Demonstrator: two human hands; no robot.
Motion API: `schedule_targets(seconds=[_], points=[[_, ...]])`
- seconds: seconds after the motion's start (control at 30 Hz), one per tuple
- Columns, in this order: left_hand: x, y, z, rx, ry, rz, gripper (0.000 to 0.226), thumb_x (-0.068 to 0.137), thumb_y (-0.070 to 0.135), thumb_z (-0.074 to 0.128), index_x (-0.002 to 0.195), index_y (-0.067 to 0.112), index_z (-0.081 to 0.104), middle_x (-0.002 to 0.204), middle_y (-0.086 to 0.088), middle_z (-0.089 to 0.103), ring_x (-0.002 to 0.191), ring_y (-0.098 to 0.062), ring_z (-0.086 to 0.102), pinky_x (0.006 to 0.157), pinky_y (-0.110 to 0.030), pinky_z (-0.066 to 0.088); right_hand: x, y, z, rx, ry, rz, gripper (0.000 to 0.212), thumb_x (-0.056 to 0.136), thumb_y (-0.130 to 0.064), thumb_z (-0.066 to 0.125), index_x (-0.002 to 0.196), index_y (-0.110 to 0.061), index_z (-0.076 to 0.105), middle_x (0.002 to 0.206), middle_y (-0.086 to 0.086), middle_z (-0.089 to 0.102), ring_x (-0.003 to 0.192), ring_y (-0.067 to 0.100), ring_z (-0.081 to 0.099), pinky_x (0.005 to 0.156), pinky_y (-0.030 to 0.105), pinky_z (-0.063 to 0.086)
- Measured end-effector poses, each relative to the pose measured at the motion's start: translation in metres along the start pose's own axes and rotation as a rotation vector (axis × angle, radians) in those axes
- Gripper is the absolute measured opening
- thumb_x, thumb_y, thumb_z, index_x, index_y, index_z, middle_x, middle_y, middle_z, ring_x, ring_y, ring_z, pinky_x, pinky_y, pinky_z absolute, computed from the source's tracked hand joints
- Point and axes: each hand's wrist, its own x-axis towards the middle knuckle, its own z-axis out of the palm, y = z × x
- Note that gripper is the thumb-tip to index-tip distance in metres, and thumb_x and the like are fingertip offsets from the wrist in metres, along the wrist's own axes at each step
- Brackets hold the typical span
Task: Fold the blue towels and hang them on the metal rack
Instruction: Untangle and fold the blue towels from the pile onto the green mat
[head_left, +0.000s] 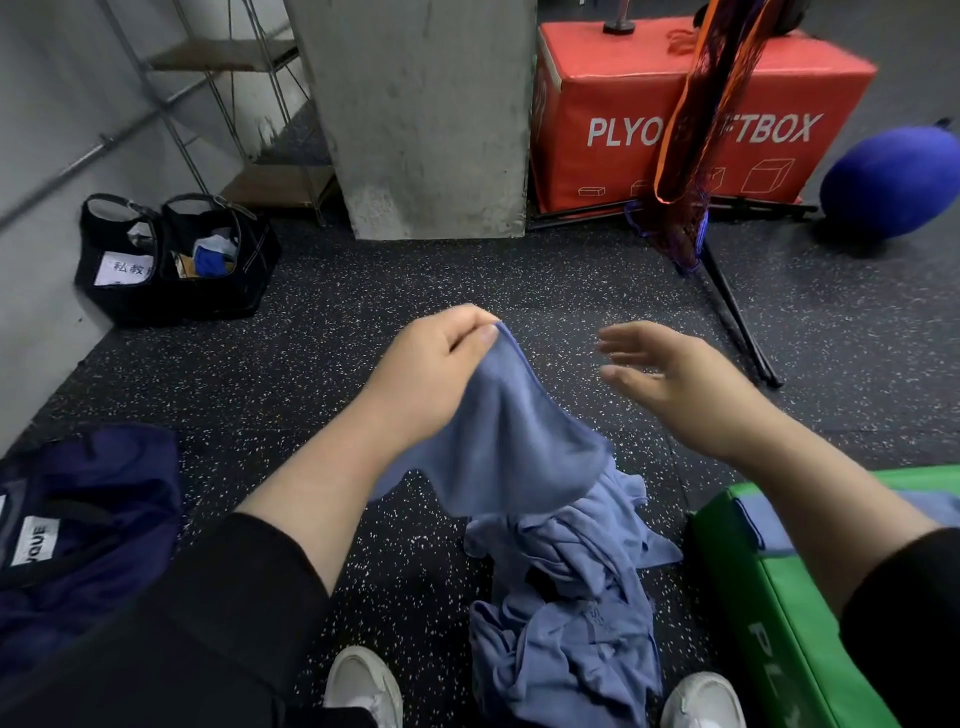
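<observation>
Two black sleeves (249, 597) frame my view, two white shoes (363, 686) below them. My left hand (431, 374) pinches one blue towel (498, 441) by its corner, fingers clenched on the cloth; the towel hangs from the fingertips. Beneath it, one heap of towels (566, 613) lies on the floor (311, 338); I cannot count them. My right hand (670, 384) is released, fingers spread, just beside the pinched corner, apart from it. One green pad (769, 613) lies under the right forearm.
</observation>
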Motion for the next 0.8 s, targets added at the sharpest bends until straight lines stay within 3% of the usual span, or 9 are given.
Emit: schedule_targets(seconds=[0.07, 0.17, 0.23, 0.3, 0.37, 0.43, 0.53, 0.67, 0.8], points=[[-0.002, 0.004, 0.008, 0.06, -0.046, 0.021, 0.017, 0.102, 0.017, 0.058, 0.099, 0.017, 0.074, 0.079, 0.015, 0.068, 0.074, 0.01, 0.056, 0.072, -0.011, 0.04, 0.001, -0.018, 0.012, 0.09, -0.028, -0.067, 0.043, 0.091, -0.03, 0.072, 0.132, -0.024, 0.061, 0.123, -0.015, 0.067, 0.116, -0.003, 0.061, 0.102, 0.023, 0.047], [-0.006, 0.006, 0.016, 0.001, -0.095, 0.0, 0.011, 0.098, 0.014, 0.066, 0.093, 0.014, 0.075, 0.077, 0.012, 0.072, 0.071, 0.008, 0.059, 0.07, -0.015, 0.044, 0.004, -0.036, 0.032, 0.176, -0.039, -0.093, 0.044, 0.09, -0.027, 0.075, 0.132, -0.02, 0.063, 0.119, -0.011, 0.07, 0.112, -0.001, 0.064, 0.102, 0.028, 0.051], [-0.008, 0.007, 0.016, -0.069, -0.118, -0.035, 0.009, 0.097, 0.012, 0.067, 0.091, 0.012, 0.074, 0.077, 0.01, 0.074, 0.07, 0.007, 0.062, 0.068, -0.012, 0.044, 0.007, -0.042, 0.037, 0.213, -0.054, -0.096, 0.032, 0.09, -0.025, 0.075, 0.121, -0.02, 0.069, 0.102, -0.017, 0.074, 0.092, -0.006, 0.067, 0.086, 0.02, 0.053], [-0.011, 0.006, 0.013, -0.09, -0.123, -0.045, 0.007, 0.097, 0.014, 0.068, 0.09, 0.014, 0.071, 0.068, 0.012, 0.069, 0.061, 0.004, 0.056, 0.062, -0.014, 0.04, 0.007, -0.045, 0.039, 0.205, -0.088, -0.13, 0.013, 0.092, -0.021, 0.073, 0.104, -0.018, 0.073, 0.069, -0.028, 0.066, 0.061, -0.009, 0.058, 0.062, 0.007, 0.041], [-0.012, 0.004, 0.009, -0.087, -0.113, -0.056, 0.008, 0.096, 0.018, 0.068, 0.089, 0.016, 0.066, 0.056, 0.01, 0.056, 0.053, -0.003, 0.043, 0.056, -0.021, 0.033, 0.009, -0.045, 0.041, 0.215, -0.099, -0.13, 0.004, 0.092, -0.019, 0.072, 0.091, -0.016, 0.072, 0.053, -0.024, 0.056, 0.048, -0.003, 0.047, 0.051, 0.008, 0.034], [-0.013, 0.003, 0.006, -0.128, -0.145, -0.085, 0.003, 0.098, 0.018, 0.064, 0.095, 0.019, 0.062, 0.056, 0.01, 0.051, 0.056, -0.008, 0.039, 0.058, -0.027, 0.033, 0.01, -0.046, 0.041, 0.254, -0.084, -0.124, 0.009, 0.093, -0.02, 0.072, 0.085, -0.014, 0.07, 0.055, -0.015, 0.058, 0.047, -0.001, 0.044, 0.05, 0.011, 0.032], [-0.015, 0.004, 0.007, -0.216, -0.255, -0.129, 0.024, 0.096, 0.011, 0.057, 0.114, 0.027, 0.056, 0.07, 0.002, 0.058, 0.066, -0.015, 0.043, 0.064, -0.033, 0.035, 0.011, -0.048, 0.044, 0.362, -0.077, -0.127, 0.008, 0.089, -0.022, 0.069, 0.083, -0.017, 0.067, 0.075, 0.012, 0.068, 0.064, 0.01, 0.053, 0.061, 0.034, 0.043], [-0.016, 0.004, 0.01, -0.191, -0.255, -0.132, 0.036, 0.095, 0.004, 0.051, 0.119, 0.031, 0.051, 0.071, -0.004, 0.054, 0.062, -0.015, 0.038, 0.059, -0.031, 0.034, 0.01, -0.047, 0.042, 0.311, -0.157, -0.148, 0.006, 0.092, -0.018, 0.071, 0.087, -0.021, 0.07, 0.074, 0.007, 0.068, 0.065, 0.007, 0.052, 0.063, 0.027, 0.042], [-0.017, -0.002, 0.013, -0.171, -0.334, -0.192, 0.044, 0.084, 0.012, 0.055, 0.119, 0.039, 0.051, 0.093, -0.016, 0.068, 0.074, -0.02, 0.056, 0.069, -0.037, 0.044, 0.012, -0.042, 0.041, 0.217, -0.059, -0.16, 0.009, 0.096, -0.022, 0.065, 0.087, -0.023, 0.067, 0.072, -0.003, 0.065, 0.061, 0.003, 0.047, 0.061, 0.026, 0.041]])
